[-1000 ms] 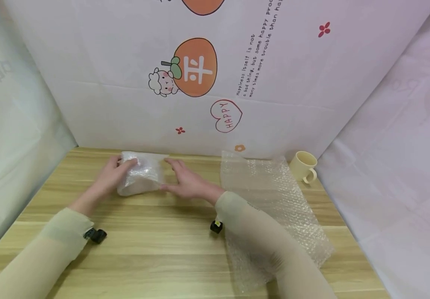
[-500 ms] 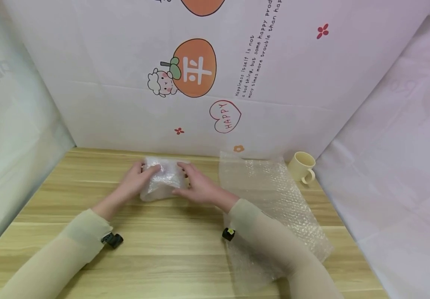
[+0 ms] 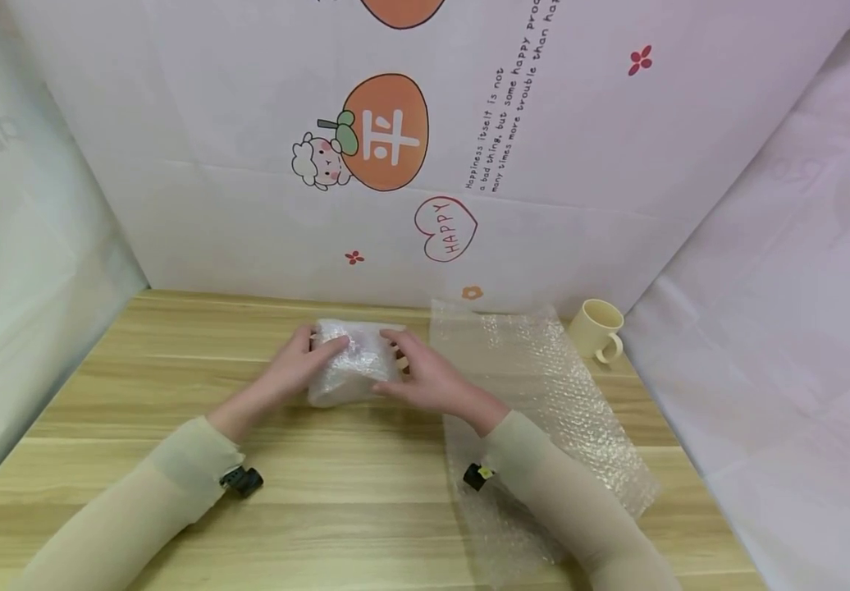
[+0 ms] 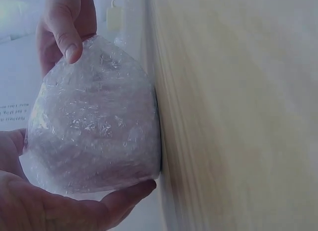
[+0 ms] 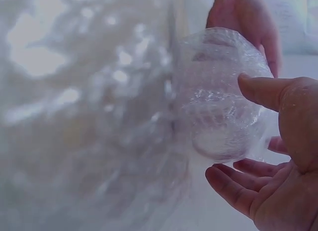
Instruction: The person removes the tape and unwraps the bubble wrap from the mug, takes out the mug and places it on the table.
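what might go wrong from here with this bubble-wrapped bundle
The wrapped bundle might slip or unwrap if either the left hand or the right hand eases off, since they hold it at opposite ends.

The right sleeve crosses over the loose bubble wrap, so it could drag the sheet.

A dragged sheet might nudge the mug close beside it.

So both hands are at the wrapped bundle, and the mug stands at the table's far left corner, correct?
Not left: the head view shows the mug at the far right corner of the table. The left hand and right hand are at the wrapped bundle.
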A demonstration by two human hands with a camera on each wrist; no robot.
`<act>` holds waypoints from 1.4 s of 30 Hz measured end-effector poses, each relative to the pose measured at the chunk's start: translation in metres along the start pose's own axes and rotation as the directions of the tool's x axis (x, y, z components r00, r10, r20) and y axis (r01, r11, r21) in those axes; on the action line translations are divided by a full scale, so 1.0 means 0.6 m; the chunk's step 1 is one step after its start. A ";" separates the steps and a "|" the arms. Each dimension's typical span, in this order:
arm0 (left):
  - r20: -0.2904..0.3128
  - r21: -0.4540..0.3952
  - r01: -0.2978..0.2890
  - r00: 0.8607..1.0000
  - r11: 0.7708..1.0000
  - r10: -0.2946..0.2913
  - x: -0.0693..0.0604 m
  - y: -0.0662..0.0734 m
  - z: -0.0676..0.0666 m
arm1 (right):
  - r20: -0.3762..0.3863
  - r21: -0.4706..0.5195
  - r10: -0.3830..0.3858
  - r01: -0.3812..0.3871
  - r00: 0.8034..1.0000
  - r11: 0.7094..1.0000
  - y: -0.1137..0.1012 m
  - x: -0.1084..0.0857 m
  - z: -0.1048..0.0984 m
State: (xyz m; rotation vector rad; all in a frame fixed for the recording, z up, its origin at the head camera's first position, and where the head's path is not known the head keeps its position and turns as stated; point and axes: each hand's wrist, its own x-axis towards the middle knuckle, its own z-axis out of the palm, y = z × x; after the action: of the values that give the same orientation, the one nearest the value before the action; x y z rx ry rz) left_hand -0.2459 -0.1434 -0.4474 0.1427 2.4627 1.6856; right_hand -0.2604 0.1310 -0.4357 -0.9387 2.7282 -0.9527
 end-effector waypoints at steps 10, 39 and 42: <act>0.067 0.009 -0.035 0.997 0.999 0.034 0.001 -0.001 0.021 | -0.033 0.077 -0.032 0.034 0.999 0.996 0.027 -0.026 -0.015; 0.165 0.200 -0.408 0.910 0.891 0.380 -0.014 -0.009 -0.003 | -0.208 -0.352 -0.430 0.343 0.878 0.871 -0.002 -0.048 -0.028; 0.148 0.242 -0.396 0.917 0.886 0.369 -0.016 -0.005 -0.004 | -0.181 -0.361 -0.432 0.349 0.884 0.865 -0.007 -0.049 -0.028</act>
State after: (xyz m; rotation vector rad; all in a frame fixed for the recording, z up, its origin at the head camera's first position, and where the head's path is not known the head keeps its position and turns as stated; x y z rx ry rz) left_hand -0.2369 -0.1482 -0.4490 0.7745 2.7046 1.4089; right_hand -0.2395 0.1546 -0.4229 -1.5886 3.0356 -0.7312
